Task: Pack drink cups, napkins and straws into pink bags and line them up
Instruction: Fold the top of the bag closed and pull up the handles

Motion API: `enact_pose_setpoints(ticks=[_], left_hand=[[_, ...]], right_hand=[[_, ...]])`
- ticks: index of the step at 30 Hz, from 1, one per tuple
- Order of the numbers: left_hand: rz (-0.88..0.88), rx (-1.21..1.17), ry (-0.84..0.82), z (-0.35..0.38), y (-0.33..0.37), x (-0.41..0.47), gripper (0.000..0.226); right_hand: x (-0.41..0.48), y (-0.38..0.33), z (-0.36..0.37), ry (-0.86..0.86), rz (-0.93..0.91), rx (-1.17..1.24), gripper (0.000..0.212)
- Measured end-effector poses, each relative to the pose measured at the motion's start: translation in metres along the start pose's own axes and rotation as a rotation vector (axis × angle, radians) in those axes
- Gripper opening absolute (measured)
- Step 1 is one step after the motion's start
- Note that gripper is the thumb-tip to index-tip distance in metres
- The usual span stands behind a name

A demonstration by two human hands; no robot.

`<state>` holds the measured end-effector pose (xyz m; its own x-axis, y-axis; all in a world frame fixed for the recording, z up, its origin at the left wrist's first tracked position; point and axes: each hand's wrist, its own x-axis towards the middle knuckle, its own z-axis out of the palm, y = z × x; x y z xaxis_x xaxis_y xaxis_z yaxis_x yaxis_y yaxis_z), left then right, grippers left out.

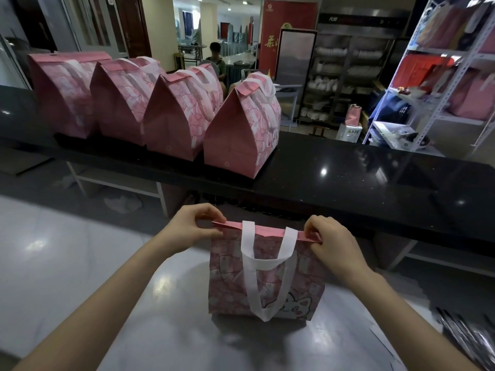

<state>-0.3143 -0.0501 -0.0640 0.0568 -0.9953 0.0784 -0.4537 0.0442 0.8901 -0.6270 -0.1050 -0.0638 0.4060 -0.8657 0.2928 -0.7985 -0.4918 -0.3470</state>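
Four pink bags stand in a row on the black counter. From the left they are the first bag, the second bag, the third bag and the fourth bag. Each has its top folded over and its side touches or nearly touches the next one, which fits the line-up the task asks for.

Nearer the camera, a fifth bag stands upright on the pale table. The left hand pinches the left end of its folded top strip, with thumb and fingertips curled tight on the paper. The right hand pinches the right end in the same way. Holding both ends probably keeps the fold level and the mouth shut (the crease looks flat between them). The white handle hangs down the front, clear of the fold.

That makes five bags on the counter and table, four closed and lined up and one being closed, with two hands at work. No cups, napkins or straws show, and what the bags hold is hidden.

At the far right a metal shelf rack holds more pink bags, too blurred to count. The counter to the right of the fourth bag looks like the spot for the fifth.
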Motion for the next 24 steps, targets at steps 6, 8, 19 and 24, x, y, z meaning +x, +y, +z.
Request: enact_pose_setpoints(ticks=[6, 8, 19, 24], left_hand=[[0.148, 0.164, 0.189, 0.020, -0.001, 0.001, 0.028], [0.220, 0.237, 0.242, 0.025, -0.004, 0.001, 0.031], [0.372, 0.532, -0.002, 0.007, -0.016, 0.000, 0.022], [0.352, 0.508, 0.030, 0.016, -0.007, 0.002, 0.023]], right_hand=[[0.001, -0.001, 0.000, 0.045, -0.007, -0.015, 0.021], [0.001, -0.001, 0.002, 0.056, -0.019, -0.040, 0.018], [-0.003, 0.012, -0.011, -0.223, -0.035, -0.042, 0.023], [0.004, 0.002, -0.016, -0.220, -0.049, 0.019, 0.019]])
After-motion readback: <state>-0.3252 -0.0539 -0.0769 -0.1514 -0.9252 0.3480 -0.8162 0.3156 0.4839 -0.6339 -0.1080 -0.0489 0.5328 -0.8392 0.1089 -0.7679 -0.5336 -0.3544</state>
